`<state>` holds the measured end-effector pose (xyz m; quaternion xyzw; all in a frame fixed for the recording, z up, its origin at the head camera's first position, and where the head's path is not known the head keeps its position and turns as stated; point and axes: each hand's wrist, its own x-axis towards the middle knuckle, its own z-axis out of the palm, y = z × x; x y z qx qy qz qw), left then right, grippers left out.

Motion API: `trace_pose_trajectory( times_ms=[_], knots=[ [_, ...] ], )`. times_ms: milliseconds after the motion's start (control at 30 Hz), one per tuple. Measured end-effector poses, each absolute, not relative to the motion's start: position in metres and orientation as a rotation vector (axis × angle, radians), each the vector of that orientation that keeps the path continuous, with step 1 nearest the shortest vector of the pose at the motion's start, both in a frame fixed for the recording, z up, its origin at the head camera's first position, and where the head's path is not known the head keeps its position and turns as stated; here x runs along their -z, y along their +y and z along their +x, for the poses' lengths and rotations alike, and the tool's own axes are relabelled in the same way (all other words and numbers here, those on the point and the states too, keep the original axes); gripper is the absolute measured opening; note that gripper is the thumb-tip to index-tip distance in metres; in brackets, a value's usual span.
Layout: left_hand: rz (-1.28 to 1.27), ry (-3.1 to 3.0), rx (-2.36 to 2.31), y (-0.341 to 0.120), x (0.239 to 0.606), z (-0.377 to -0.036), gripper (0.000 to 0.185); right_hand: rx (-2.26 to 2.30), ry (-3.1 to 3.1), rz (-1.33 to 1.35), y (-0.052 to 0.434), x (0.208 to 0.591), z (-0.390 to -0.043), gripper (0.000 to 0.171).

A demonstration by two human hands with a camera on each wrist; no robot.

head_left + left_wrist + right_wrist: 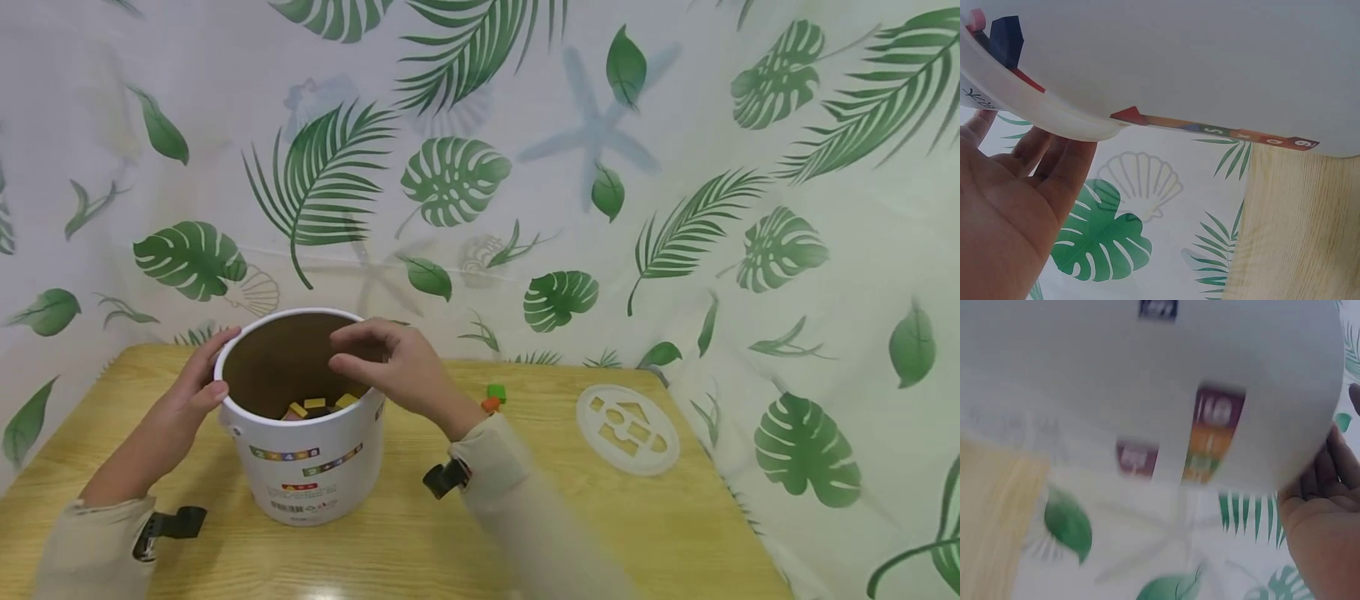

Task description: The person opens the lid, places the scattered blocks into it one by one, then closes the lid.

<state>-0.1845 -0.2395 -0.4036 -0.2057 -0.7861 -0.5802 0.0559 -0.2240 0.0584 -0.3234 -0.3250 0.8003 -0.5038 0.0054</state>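
A white bucket [315,467] with printed number strips stands on the table, its mouth facing up. Several yellow and other coloured blocks [315,403] lie inside it. My left hand [176,408] holds the bucket's rim at the left, thumb near the front and fingers further back; the left wrist view shows this hand [1016,194] with its fingertips under the rim. Over the right side of the rim reaches my right hand [405,367], thumb and fingers apart above the mouth, with nothing visible between them. In the right wrist view this hand [1329,500] is beside the bucket wall.
A green block [497,392] and an orange block [491,405] lie on the wooden table [555,517], right of the bucket. Further right is a white round lid [588,429] with shaped cut-outs. A leaf-printed curtain [510,208] hangs behind the table.
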Motion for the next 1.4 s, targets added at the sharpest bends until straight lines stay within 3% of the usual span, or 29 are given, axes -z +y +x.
trace_pose_trajectory(
  times_ms=[167,400,567,867,1400],
  knots=[
    [-0.613,-2.362,1.798,-0.241,0.404,-0.185,0.064,1.554,2.652,-0.97,0.11,0.334,-0.245,0.028],
    [-0.6,-2.361,1.797,-0.245,0.407,-0.184,0.064,0.946,2.839,-0.834,0.2,0.392,-0.284,0.045],
    [-0.613,-2.364,1.786,-0.247,0.407,-0.185,0.064,0.702,2.867,-0.691,0.24,0.423,-0.294,0.048],
    [-0.63,-2.339,1.806,-0.249,0.407,-0.185,0.063,0.679,2.82,-0.813,0.248,0.44,-0.299,0.046],
    [-0.621,-2.332,1.867,-0.241,0.407,-0.187,0.063,0.596,2.937,-0.694,0.246,0.45,-0.296,0.014]
  ],
)
